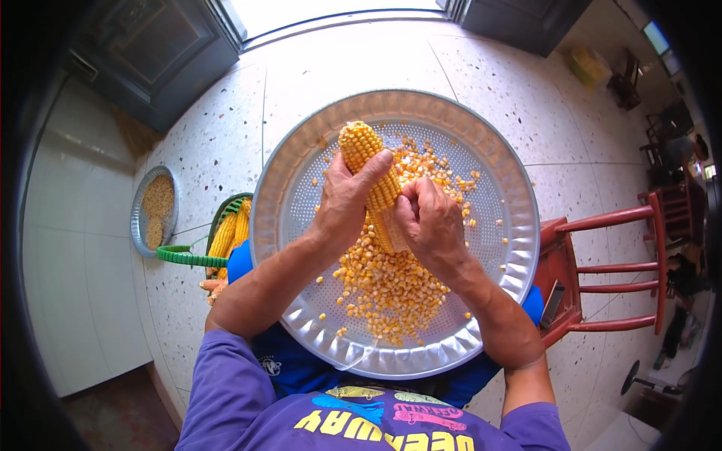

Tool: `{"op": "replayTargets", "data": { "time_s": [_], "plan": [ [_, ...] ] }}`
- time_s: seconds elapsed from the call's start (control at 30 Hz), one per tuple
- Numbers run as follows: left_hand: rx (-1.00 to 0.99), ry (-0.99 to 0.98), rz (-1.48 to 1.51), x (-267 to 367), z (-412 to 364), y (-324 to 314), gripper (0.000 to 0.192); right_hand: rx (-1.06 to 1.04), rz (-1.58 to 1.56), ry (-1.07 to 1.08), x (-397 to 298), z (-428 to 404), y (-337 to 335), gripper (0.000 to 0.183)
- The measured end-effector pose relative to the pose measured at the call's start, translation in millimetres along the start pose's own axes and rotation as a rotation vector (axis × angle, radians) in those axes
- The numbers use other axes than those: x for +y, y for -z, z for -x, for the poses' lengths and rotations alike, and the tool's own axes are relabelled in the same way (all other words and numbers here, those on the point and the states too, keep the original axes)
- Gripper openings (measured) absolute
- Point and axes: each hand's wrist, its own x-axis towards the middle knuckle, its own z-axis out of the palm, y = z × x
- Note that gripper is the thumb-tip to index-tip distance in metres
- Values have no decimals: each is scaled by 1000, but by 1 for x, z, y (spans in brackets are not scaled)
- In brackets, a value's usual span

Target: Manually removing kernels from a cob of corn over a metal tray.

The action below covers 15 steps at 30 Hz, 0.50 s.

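Note:
My left hand (350, 194) grips a dried ear of yellow corn (361, 144) from its left side, the thumb lying across the kernels. The ear is tilted, its tip pointing away from me, and a strip near its lower end is bare of kernels. Against the right side of that lower part press the curled fingers of my right hand (431, 220). Beneath both hands a round perforated metal tray (491, 191) with a fluted rim rests on my lap. Loose corn kernels (395, 293) lie heaped in it, with some scattered towards the rim.
To the left, a green basket (192, 256) holds several corn ears (225, 234), with stripped cobs (213, 286) near it. Beyond it a metal pan (135, 211) of grain stands by the wall. A red wooden chair (612, 273) with a phone (553, 304) on its seat is at right.

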Motion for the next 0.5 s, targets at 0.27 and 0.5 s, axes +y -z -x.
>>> {"op": "replayTargets", "data": {
  "time_s": [0.27,0.5],
  "plan": [
    [-68,-9,-143,-3,3,-1,35,-120,-68,-213,-7,2,5,18],
    [-68,120,19,-5,-6,9,34,13,135,27,-10,6,0,16]
  ]
}}
